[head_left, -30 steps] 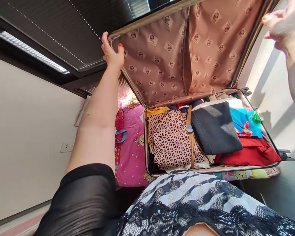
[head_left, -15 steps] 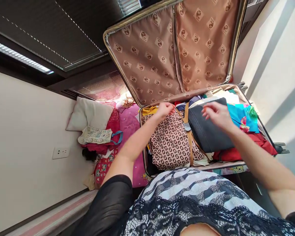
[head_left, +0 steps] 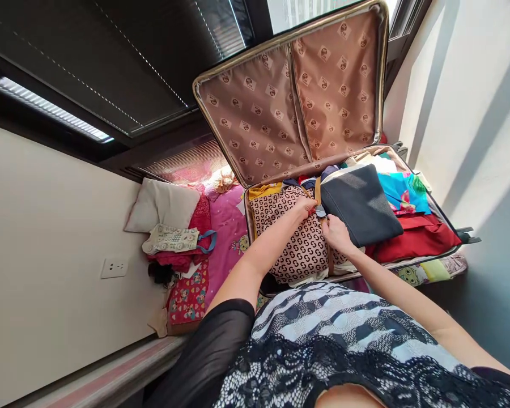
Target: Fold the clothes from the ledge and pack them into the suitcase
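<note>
An open suitcase (head_left: 247, 214) lies before me, packed with folded clothes. Tan luggage straps (head_left: 318, 191) cross over the packing and meet at a grey buckle (head_left: 320, 212). My left hand (head_left: 305, 209) is closed, its fingertips pinched at the buckle's left side; the exact grip is partly hidden. Just below and right of the buckle, my right hand (head_left: 336, 233) is closed around the strap. Beneath my left hand spreads a pink-beige cloth with a dark horseshoe-like print (head_left: 300, 249). A dark grey folded item (head_left: 361, 204) lies right of the straps.
The suitcase lid (head_left: 263, 107), lined in brown printed fabric, stands raised at the back. In the right part sit a turquoise floral cloth (head_left: 402, 190) and a red cloth (head_left: 420, 235). A white pillow (head_left: 165, 204) and a patterned bag (head_left: 170, 238) rest on the bed at left.
Both hands have come down from above the clothes to the buckle and strap, my right hand moving left. The view has shifted, showing more of the window behind the lid.
</note>
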Tool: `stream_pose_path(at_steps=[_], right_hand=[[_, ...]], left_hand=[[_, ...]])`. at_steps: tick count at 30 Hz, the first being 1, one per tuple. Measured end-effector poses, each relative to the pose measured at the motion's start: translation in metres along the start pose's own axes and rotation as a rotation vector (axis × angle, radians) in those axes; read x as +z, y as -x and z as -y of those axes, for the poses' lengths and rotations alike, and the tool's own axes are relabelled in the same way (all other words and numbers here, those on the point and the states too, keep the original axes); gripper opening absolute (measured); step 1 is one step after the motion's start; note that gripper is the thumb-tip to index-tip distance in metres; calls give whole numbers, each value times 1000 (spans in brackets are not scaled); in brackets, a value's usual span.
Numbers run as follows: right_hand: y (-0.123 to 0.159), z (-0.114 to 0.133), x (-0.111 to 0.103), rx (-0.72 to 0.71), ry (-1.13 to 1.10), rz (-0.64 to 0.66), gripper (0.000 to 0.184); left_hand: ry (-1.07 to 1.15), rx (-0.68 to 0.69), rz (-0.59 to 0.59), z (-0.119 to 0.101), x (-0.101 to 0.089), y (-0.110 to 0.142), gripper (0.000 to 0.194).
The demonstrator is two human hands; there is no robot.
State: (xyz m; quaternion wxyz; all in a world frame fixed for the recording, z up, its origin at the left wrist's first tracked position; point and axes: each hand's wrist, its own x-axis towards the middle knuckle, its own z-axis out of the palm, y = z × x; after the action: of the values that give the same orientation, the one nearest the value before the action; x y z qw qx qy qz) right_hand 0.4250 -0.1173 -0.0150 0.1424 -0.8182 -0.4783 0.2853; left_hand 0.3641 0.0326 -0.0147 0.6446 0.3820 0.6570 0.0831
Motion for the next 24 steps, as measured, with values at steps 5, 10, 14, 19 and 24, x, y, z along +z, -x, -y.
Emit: stream_pose_path(at_steps=[5, 10, 14, 19, 24], right_hand=[[-13, 3, -12, 135, -59, 95, 33], [-14, 3, -4, 170, -67, 55, 33], [-17, 5, 8, 178, -69, 16, 35], [-22, 2, 16, 29, -92, 25, 29], [-15, -10, 18, -208, -148, 67, 23]], left_hand=[[-19, -17, 38, -3, -3, 2, 37], [-47, -48, 120, -5, -12, -1, 31], [-53, -61, 136, -4, -13, -8, 32], [-22, -113, 182, -4, -12, -20, 24], [33, -186, 233, -10, -17, -26, 22]])
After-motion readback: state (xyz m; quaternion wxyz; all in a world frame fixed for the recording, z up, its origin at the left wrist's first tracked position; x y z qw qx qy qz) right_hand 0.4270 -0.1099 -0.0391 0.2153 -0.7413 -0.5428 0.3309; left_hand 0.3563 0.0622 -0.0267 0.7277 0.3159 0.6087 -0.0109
